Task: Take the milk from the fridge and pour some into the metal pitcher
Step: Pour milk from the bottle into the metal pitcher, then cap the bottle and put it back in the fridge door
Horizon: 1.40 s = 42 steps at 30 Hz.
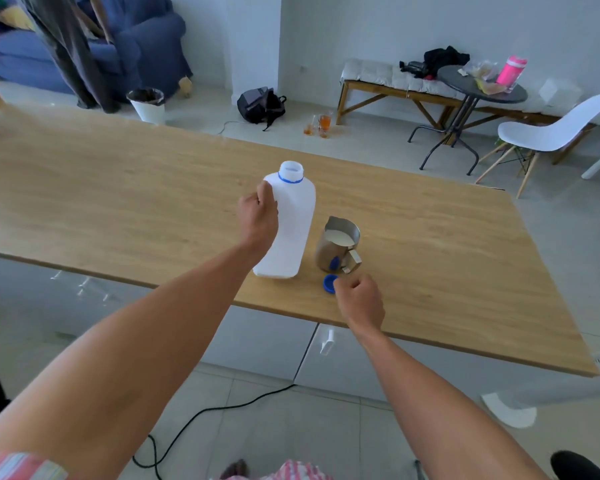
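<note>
Reaching over the near edge of the wooden table point(118, 188), the right hand point(359, 301) had its fingers curled down onto a blue cap point(329, 283) that lay flat on the tabletop; the fingertips pinched the cap's right side. Just beyond the cap stood the metal pitcher point(338, 245), upright, with its handle turned toward the person and its spout pointing away. Milk point(341, 237) filled it to a little below the rim, and the cap's blue showed as a reflection on its shiny side.

Just left of the pitcher, apart from it, stood the white milk bottle point(291, 220), upright on the table with its mouth open and a blue ring round its neck. The left hand point(260, 218) gripped the bottle's upper left side, thumb and fingers wrapped round its shoulder.

Farther off, past the table's far edge, a white bin point(148, 105) with a dark liner stood on the floor near a blue sofa point(142, 46). A dark backpack point(260, 103) leaned against the wall, and some glasses point(321, 124) of amber drink sat on the floor beside a wooden bench point(378, 83). To the right were a round dark side table point(482, 90) carrying a pink bottle point(511, 69), and a white chair point(548, 131).
</note>
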Tool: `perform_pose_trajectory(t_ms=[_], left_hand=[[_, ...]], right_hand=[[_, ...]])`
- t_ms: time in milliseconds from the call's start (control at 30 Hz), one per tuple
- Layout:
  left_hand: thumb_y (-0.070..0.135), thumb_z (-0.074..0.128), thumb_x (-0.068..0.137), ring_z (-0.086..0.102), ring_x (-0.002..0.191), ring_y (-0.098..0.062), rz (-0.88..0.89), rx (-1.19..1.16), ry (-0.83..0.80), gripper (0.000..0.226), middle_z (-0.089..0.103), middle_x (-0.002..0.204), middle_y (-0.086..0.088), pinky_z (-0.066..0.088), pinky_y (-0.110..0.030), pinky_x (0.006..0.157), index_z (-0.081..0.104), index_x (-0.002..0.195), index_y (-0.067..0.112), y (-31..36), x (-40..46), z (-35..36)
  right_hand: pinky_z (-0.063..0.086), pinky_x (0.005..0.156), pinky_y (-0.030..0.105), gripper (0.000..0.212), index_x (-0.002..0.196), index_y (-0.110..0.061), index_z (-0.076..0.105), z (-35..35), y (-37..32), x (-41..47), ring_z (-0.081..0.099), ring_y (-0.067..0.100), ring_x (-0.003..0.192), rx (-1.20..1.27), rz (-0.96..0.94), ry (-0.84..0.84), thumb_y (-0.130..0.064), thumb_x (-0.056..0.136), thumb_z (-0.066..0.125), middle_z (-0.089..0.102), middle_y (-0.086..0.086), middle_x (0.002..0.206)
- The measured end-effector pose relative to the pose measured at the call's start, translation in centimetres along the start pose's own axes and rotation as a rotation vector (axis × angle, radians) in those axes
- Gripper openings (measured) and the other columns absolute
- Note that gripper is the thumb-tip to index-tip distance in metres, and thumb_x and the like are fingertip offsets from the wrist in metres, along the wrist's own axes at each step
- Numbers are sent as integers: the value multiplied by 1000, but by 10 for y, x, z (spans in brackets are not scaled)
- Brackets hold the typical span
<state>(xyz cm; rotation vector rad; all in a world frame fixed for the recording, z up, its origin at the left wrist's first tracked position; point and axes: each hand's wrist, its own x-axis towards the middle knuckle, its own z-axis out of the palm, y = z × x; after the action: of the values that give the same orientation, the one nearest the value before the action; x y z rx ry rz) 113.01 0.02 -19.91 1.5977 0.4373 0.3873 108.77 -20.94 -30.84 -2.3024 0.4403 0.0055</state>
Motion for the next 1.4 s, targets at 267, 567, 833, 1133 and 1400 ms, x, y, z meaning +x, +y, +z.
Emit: perform_pose_trajectory(t_ms=[267, 567, 833, 1133, 1400], left_hand=[[25, 39, 101, 22, 58, -18, 14, -20, 42, 47, 25, 53, 8, 19, -30, 50, 21, 57, 26, -21, -11, -9], [23, 35, 101, 23, 60, -20, 25, 23, -32, 47, 26, 52, 9, 19, -33, 54, 21, 56, 28, -22, -6, -17], [22, 33, 100, 24, 58, -18, 48, 76, -63, 41, 31, 54, 3, 21, -32, 52, 25, 60, 20, -24, -5, -21], [25, 32, 98, 28, 53, -15, 26, 37, -138, 51, 35, 47, 10, 26, -37, 56, 31, 47, 29, -26, 1, -25], [39, 33, 80, 25, 53, -18, 69, 34, -185, 31, 32, 44, 11, 25, -40, 56, 28, 51, 29, -28, 6, -27]], right_hand=[[36, 86, 42, 45, 101, -26, 64, 33, -3, 2, 56, 28, 104, -224, 25, 19, -63, 76, 71, 60, 2, 105], [45, 61, 30, 11, 78, -30, 62, 31, -8, -24, 54, 6, 60, 245, -120, -7, -33, 77, 73, 60, -7, 67], [54, 68, 20, 35, 102, -15, 64, -50, -122, 8, 66, 9, 78, 367, -617, 0, -22, 74, 84, 71, -8, 89], [51, 73, 19, 45, 118, -17, 71, -75, -202, 28, 60, 8, 80, -56, -870, -288, -26, 77, 85, 59, -2, 103], [55, 89, 32, 57, 129, -23, 68, -79, -245, 29, 67, 13, 92, -375, -917, -491, -17, 76, 88, 67, -3, 116]])
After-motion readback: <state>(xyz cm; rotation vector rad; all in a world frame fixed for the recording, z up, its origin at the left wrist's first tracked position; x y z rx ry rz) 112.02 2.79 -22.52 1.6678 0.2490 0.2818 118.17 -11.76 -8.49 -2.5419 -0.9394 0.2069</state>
